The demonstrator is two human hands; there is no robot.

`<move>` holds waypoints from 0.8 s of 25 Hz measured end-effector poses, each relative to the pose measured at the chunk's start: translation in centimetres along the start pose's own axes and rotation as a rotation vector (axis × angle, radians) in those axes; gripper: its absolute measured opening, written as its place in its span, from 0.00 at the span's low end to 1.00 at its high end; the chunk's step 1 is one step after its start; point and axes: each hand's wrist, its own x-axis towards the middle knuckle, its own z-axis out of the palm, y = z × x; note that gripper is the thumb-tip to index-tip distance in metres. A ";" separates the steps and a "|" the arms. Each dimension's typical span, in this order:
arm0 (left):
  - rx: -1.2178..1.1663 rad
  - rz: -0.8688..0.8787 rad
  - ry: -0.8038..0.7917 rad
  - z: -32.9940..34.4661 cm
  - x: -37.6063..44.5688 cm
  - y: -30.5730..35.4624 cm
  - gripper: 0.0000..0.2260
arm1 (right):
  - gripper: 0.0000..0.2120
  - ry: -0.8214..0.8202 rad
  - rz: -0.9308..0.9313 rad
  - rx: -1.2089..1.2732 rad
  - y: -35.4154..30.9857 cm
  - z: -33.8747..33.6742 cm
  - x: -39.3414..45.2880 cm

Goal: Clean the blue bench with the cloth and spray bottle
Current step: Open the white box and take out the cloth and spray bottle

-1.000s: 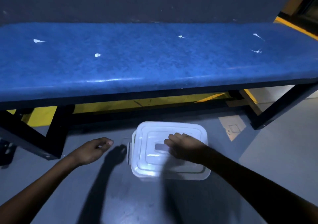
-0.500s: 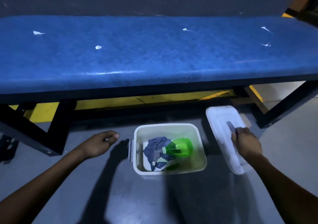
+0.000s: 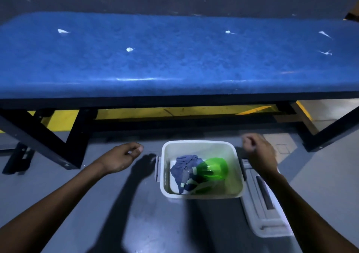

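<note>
Item: square white plastic tub (image 3: 202, 193), lidless, sitting on the grey floor (image 3: 136, 204) in front of the bench. Contents: a crumpled blue cloth (image 3: 183, 165) lying toward the tub's left side, and a translucent green plastic spray bottle (image 3: 212, 168) lying on its side, touching and partly overlapping the cloth.

Item: flat white rectangular plastic lid (image 3: 261, 210), lying on the floor just beside the tub's right wall, partly hidden under the right forearm.

Item: long blue padded bench (image 3: 174, 62) on a black metal frame (image 3: 44, 136), spanning the view beyond the tub. Small white smears (image 3: 129, 49) are showing in several places on the seat.

Item: left hand (image 3: 120, 158), hovering above the floor to the left of the tub, fingers loosely curled, gripping nothing.

Item: right hand (image 3: 259, 151), hovering beyond the tub's far right corner, above the lid's far end; fingers loosely curled, holding nothing, slightly blurred.
</note>
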 end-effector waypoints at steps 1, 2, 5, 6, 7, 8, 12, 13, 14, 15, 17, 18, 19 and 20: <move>0.003 0.007 0.008 -0.2 0.1 -0.1 0.16 | 0.08 -0.077 -0.223 0.017 -3.8 1.0 0.9; 0.007 0.015 0.014 -0.5 0.2 -0.2 0.15 | 0.10 -0.238 -0.401 -0.012 -7.3 2.2 1.2; 0.017 0.017 0.028 -1.0 -0.2 -1.0 0.10 | 0.16 -0.623 -0.592 -0.464 -10.8 9.8 -1.3; 0.017 0.016 0.022 -1.1 -0.5 -1.4 0.10 | 0.13 -0.566 -0.606 -0.577 -10.4 11.8 -2.3; 0.019 0.009 0.013 -1.3 -0.9 -1.8 0.10 | 0.12 -0.544 -0.598 -0.636 -9.4 13.3 -3.1; 0.026 0.000 0.003 -1.4 -1.3 -2.2 0.12 | 0.07 -0.524 -0.593 -0.641 -8.3 13.8 -3.7; 0.040 0.000 -0.025 -2.5 -2.5 -3.6 0.16 | 0.22 -0.523 -0.613 -0.575 -6.8 12.0 -3.3; 0.032 0.018 -0.036 -2.7 -2.8 -3.6 0.18 | 0.19 -0.474 -0.579 -0.507 -7.9 10.5 -2.8; 0.020 0.049 -0.048 -2.8 -3.2 -3.4 0.21 | 0.16 -0.403 -0.542 -0.426 -9.5 8.4 -2.4; 0.011 0.086 -0.058 -3.0 -3.7 -3.0 0.26 | 0.14 -0.345 -0.513 -0.308 -11.0 6.6 -1.9; -0.026 0.183 -0.077 -2.9 -4.6 -1.2 0.32 | 0.12 -0.374 -0.453 -0.050 -15.7 1.8 -0.8; -0.075 0.233 -0.082 -2.7 -5.0 0.0 0.34 | 0.12 -0.450 -0.400 0.095 -18.6 -0.6 -0.7; -0.141 0.287 -0.086 -2.6 -5.4 1.4 0.37 | 0.13 -0.556 -0.350 0.266 -21.4 -2.4 -0.9; -0.201 0.334 -0.089 -2.5 -5.7 2.7 0.40 | 0.14 -0.623 -0.335 0.435 -24.0 -3.5 -1.4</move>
